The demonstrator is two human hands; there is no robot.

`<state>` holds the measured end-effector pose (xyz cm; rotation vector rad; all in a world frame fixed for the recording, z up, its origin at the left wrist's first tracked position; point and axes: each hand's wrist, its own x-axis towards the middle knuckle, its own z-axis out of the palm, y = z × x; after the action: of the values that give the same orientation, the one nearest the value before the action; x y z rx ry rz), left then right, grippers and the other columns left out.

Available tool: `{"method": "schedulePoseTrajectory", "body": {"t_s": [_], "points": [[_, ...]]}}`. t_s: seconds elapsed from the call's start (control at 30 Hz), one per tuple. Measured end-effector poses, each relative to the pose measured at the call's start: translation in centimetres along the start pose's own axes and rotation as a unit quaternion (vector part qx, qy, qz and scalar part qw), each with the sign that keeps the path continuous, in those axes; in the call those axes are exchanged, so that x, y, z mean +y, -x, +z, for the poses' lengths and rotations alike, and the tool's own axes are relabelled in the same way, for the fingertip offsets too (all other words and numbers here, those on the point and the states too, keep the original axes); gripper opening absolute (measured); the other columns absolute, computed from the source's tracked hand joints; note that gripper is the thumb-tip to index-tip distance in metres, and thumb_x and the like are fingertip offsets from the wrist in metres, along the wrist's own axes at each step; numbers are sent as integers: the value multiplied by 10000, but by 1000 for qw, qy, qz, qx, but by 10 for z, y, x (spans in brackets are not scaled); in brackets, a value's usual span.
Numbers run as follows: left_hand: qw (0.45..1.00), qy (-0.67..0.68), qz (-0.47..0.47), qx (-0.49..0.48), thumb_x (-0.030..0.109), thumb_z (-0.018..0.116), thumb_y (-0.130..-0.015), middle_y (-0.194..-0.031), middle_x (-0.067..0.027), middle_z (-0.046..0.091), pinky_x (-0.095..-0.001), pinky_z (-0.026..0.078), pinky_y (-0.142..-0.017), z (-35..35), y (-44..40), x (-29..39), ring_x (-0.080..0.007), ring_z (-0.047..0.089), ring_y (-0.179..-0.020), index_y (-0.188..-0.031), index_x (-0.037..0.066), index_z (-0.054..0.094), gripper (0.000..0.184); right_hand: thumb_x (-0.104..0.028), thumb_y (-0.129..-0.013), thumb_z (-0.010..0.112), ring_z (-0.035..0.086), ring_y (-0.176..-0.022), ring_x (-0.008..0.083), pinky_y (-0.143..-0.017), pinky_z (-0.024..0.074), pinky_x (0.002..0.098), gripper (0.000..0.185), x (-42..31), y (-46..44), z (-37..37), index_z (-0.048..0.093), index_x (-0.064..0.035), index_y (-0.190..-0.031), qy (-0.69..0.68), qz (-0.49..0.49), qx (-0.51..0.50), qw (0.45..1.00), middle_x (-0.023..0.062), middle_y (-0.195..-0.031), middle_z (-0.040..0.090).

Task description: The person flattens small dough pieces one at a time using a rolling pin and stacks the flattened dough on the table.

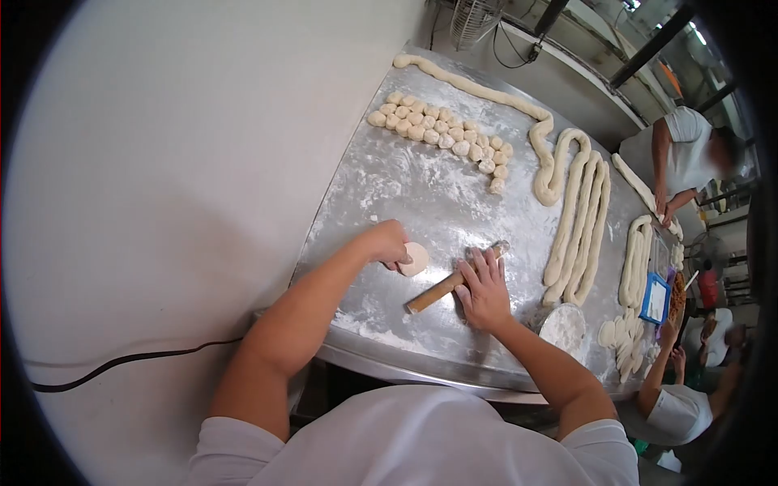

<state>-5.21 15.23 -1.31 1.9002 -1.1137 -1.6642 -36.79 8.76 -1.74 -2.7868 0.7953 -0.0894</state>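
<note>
We seem mid-rolling: left fingers (pixel 404 257) pinch round cream dough (pixel 417 260); right fingers (pixel 485 262), splayed atop a brown wooden rod (pixel 433 295), should next push leftward.

Even, moderately bright indoor light falls on the floured silver metal worktop (pixel 494 220), leaving a pale sheen on the bare metal between the thin round disc of cream dough (pixel 416 259) and the brown cylindrical wooden rolling pin (pixel 433 295), both reasonably clear. Soft, faint shadow greys the smooth off-white wall (pixel 162 162). Small white lights (pixel 698 36) glare at upper right. Wide-angle distortion bends the outer edges, black vignetting rounds the corners, and distant co-workers look soft and smeared
</note>
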Motion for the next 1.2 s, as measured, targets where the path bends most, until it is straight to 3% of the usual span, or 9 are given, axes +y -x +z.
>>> {"method": "schedulePoseTrajectory", "body": {"t_s": [0.13,0.23,0.33,0.43,0.57,0.8,0.97,1.07,1.2], "points": [[987,-152,-53,-10,299,774,-990,-857,-208,797,-397,612,-685,-2,15,31,-280,789,-762,-941,-58,811,363,-464,-1104,484,300,-1612,487,-1308,178,679,658,-21,-90,3,467,-93,-1647,9,29,-23,999,256,-1740,342],[943,-293,17,153,361,763,-974,-926,-276,787,-460,617,-774,8,9,26,-402,783,-843,-958,-47,810,410,-484,-1109,469,284,-1634,458,-1326,206,617,734,-42,-177,13,365,-48,-1689,22,82,15,996,270,-1767,301],[942,-290,28,167,366,722,-994,-1012,-320,763,-500,610,-845,2,-9,7,-495,746,-910,-985,-54,794,427,-475,-1108,475,265,-1641,467,-1337,216,581,761,-42,-211,28,316,-27,-1702,-6,90,50,995,271,-1773,294],[960,-209,91,165,310,738,-998,-987,-281,788,-470,620,-756,3,-19,-8,-408,781,-826,-1019,-63,790,377,-397,-1085,528,316,-1606,459,-1330,199,607,661,-31,-150,23,452,-24,-1626,-75,63,95,991,248,-1723,385],[997,69,0,17,158,793,-963,-923,-160,788,-345,585,-598,5,-7,3,-186,755,-723,-1043,-67,800,239,-345,-1076,576,351,-1547,531,-1293,217,673,529,0,-15,15,590,-101,-1545,-18,2,56,998,232,-1666,448],[978,-198,2,70,358,819,-941,-897,-214,793,-443,616,-756,10,-16,2,-322,785,-795,-1021,-29,815,395,-422,-1094,528,321,-1591,501,-1314,200,658,635,-17,-94,13,503,-57,-1613,3,53,-3,999,234,-1744,357],[951,-266,-1,160,456,760,-977,-1007,-283,781,-517,593,-891,3,13,38,-454,758,-953,-1054,-2,808,466,-424,-1070,555,344,-1589,481,-1309,213,640,727,-40,-213,31,406,-17,-1654,-14,100,89,991,289,-1739,342],[936,-281,93,192,401,754,-997,-1062,-285,775,-513,597,-875,3,-10,3,-449,761,-925,-1074,-19,795,430,-408,-1066,561,331,-1600,460,-1310,207,642,713,-34,-186,26,418,-20,-1646,-100,80,110,986,283,-1748,325],[984,-108,75,123,335,766,-998,-1107,-277,777,-495,601,-868,1,-23,-10,-441,769,-929,-1104,-51,786,401,-372,-1068,576,328,-1590,482,-1310,203,651,632,-12,-45,15,491,-71,-1618,4,49,12,999,240,-1713,395]]}}
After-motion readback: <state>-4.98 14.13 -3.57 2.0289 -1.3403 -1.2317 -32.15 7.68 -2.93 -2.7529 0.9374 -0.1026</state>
